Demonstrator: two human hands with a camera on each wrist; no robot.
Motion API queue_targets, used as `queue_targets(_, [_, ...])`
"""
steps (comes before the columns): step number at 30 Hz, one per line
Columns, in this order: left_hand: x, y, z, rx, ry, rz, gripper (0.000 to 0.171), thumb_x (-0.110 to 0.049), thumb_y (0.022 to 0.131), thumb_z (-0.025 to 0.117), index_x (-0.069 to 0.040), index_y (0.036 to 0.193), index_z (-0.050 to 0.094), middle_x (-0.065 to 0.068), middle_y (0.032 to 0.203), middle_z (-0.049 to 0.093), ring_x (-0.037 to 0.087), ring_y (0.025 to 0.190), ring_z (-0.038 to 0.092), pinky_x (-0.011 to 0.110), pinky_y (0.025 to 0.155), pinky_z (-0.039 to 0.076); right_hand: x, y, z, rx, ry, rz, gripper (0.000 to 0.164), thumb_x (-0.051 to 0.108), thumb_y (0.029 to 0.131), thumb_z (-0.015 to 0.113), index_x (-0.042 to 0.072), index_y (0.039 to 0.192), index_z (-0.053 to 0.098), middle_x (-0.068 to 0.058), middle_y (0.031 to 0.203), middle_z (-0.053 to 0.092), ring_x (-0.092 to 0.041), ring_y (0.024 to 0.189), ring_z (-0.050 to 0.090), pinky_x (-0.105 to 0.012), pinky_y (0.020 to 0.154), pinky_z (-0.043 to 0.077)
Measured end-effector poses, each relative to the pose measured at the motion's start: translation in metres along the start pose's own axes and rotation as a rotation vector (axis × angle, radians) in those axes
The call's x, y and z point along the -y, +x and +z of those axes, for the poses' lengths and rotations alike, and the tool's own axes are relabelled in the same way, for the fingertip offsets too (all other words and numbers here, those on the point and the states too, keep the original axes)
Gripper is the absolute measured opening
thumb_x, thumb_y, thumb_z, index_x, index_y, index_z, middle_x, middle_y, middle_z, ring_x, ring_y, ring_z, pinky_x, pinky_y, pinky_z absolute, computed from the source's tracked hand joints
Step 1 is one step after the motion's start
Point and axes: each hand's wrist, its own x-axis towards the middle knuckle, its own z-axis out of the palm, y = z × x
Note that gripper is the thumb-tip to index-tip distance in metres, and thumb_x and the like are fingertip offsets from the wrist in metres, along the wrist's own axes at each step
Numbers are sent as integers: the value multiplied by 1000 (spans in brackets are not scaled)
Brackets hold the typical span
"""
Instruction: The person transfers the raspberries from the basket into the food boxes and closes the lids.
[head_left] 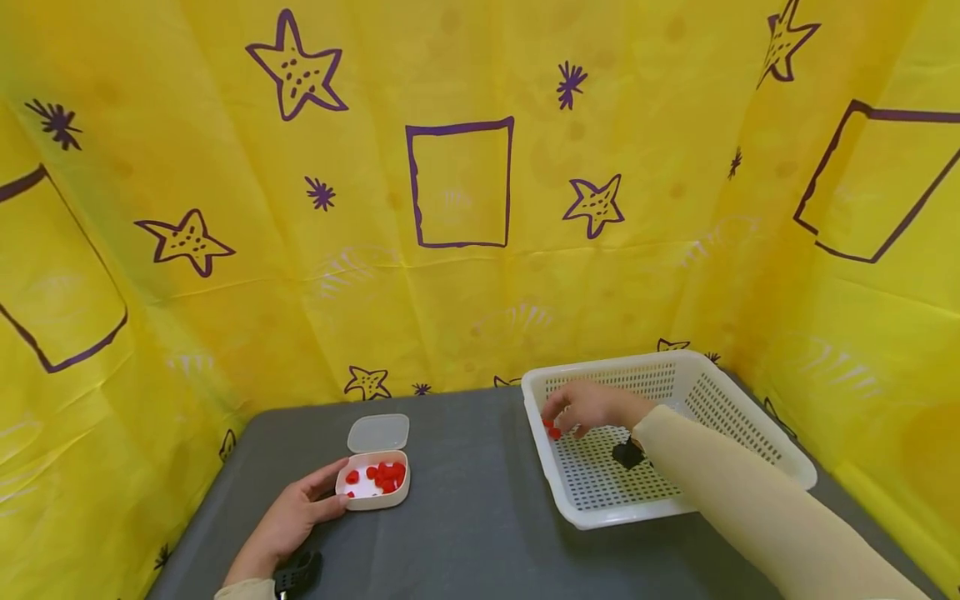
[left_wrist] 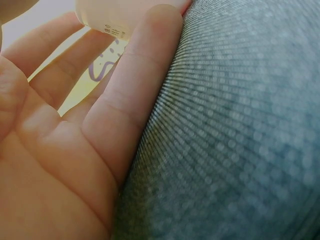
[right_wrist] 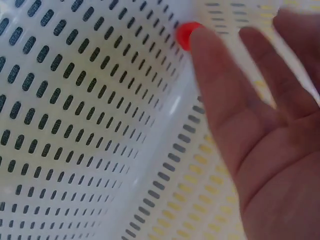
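Note:
A small cream box (head_left: pixel 377 503) stands on the table at left, its translucent lid (head_left: pixel 378 433) laid back behind it. Several small red pieces (head_left: pixel 387 475) lie inside. My left hand (head_left: pixel 296 510) holds the box's left end between thumb and fingers; in the left wrist view, fingertips (left_wrist: pixel 157 25) lie against its wall. Inside the white basket (head_left: pixel 558 483) at right, my right hand (head_left: pixel 588 406) reaches down by the left wall, fingers mostly straight. A fingertip overlaps a round red piece (right_wrist: pixel 186 35) in the right wrist view, and red pieces (head_left: pixel 554 433) show beside the fingers.
The basket has slotted walls and floor, with a raised rim around the right hand. A dark grey table (head_left: pixel 465 500) stretches between box and basket. Yellow cloth (head_left: pixel 457 317) with purple drawings hangs behind and at both sides. Black straps (head_left: pixel 298 573) are at the wrists.

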Motion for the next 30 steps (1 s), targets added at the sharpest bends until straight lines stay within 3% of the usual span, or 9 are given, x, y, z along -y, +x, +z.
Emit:
queue_targets(5, [0, 1, 0, 8, -5, 16, 67, -20, 88, 77, -8, 148, 49, 21, 141, 53, 38, 128, 49, 43, 96, 49, 2, 3, 8, -6, -155, 42, 37, -13, 86, 55, 12, 106, 74, -9, 107, 69, -25, 86, 61, -46, 67, 56])
queue_targets(11, [-3, 0, -1, 19, -8, 13, 67, -20, 88, 77, -9, 148, 49, 21, 141, 53, 37, 128, 49, 41, 95, 49, -4, 3, 7, -16, -123, 95, 37, -14, 87, 50, 3, 111, 73, -12, 101, 69, -30, 81, 62, -44, 65, 57])
queue_targets(16, [-3, -1, 0, 23, -12, 6, 68, -21, 88, 77, -7, 148, 49, 22, 140, 53, 38, 127, 49, 42, 95, 49, -12, 4, 6, -63, -154, 120, 37, -12, 82, 63, 6, 112, 74, -10, 101, 65, -26, 79, 60, -42, 60, 57])
queue_targets(21, [-2, 0, 0, 10, -19, -1, 67, -21, 87, 78, -9, 147, 50, 20, 140, 54, 37, 128, 49, 39, 95, 50, -20, 10, 10, -51, -206, 112, 29, -5, 81, 74, 9, 106, 75, -7, 98, 66, -21, 74, 61, -40, 58, 57])
queue_targets(30, [-2, 0, 1, 2, -20, -5, 67, -22, 87, 79, -10, 147, 51, 21, 141, 53, 38, 128, 48, 38, 94, 50, -23, 16, 17, -60, -357, 45, 16, -5, 81, 75, 6, 91, 73, -1, 82, 62, -18, 67, 58, -30, 56, 54])
